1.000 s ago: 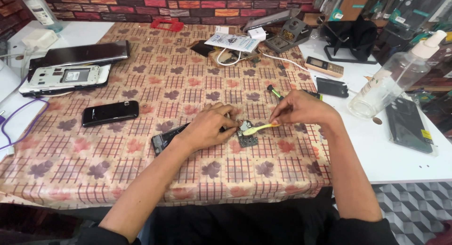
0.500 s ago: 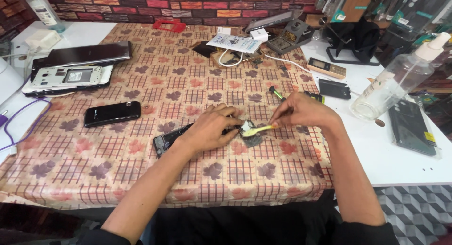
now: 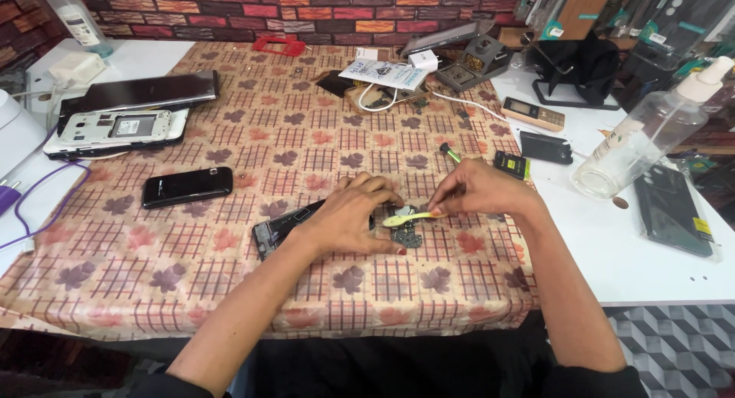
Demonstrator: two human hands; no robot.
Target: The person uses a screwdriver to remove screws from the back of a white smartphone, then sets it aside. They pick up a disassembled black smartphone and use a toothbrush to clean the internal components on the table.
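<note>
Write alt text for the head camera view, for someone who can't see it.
Seen from above, a person's left hand steadies a small circuit board on a leaf-patterned tablecloth while the right hand holds a yellow pry tool to it. An opened phone frame lies under the left hand, a black phone farther left, and a clear spray bottle to the right.

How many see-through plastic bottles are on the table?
2: one bottle with a white pump top lying at the right edge, one bottle standing at the far left corner. Others may be hidden.
</note>
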